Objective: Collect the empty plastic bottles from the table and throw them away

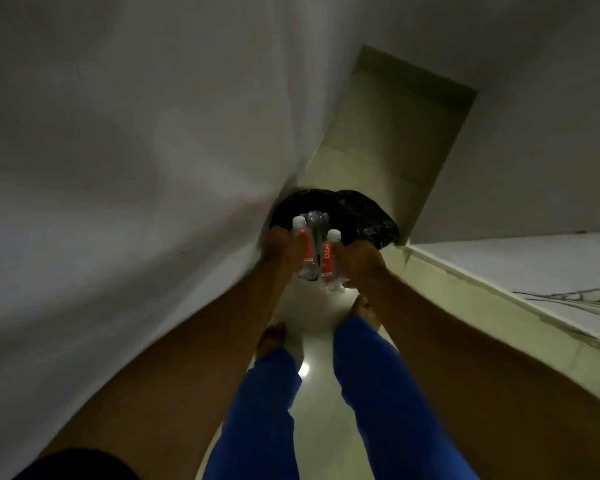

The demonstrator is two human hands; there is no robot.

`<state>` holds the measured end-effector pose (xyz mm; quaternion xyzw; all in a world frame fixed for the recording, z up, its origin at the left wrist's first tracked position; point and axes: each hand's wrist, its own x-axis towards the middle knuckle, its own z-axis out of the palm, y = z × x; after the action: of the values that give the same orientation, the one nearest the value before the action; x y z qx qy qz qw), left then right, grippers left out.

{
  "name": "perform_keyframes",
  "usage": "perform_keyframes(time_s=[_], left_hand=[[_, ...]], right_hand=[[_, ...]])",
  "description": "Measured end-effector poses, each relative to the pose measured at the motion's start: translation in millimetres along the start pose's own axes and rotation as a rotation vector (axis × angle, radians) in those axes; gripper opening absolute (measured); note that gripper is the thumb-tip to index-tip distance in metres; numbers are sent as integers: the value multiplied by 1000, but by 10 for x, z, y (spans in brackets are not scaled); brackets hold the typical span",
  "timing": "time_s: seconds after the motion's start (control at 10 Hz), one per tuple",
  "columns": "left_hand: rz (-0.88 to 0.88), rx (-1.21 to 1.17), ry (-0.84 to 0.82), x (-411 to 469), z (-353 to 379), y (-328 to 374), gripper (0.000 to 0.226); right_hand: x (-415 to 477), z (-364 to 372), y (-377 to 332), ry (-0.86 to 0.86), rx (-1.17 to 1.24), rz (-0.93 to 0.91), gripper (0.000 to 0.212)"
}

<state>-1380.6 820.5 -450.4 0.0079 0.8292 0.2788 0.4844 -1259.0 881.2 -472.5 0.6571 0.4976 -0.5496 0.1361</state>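
Plastic bottles (314,252), two red-labelled, gripped between left hand (283,249) and right hand (359,263).

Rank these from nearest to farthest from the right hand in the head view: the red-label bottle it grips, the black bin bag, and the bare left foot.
1. Red-label bottle: held in the right hand, on its inner side.
2. Black bin bag: just beyond the knuckles, ahead of the hand.
3. Bare left foot: on the floor, below and across to the left.
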Motion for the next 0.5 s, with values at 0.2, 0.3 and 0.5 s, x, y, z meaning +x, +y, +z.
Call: perform_keyframes(time_s=[0.2,0.3,0.5], left_hand=[[-156,60,48,1101,512,-234,47],[-188,200,75,1011,631,-142,42],[73,251,30,360,385,-48,52]], right_hand=[[1058,267,87,89,-325,-146,72],[1166,251,53,113,-361,-154,62],[447,27,19,25,-155,-161,16]])
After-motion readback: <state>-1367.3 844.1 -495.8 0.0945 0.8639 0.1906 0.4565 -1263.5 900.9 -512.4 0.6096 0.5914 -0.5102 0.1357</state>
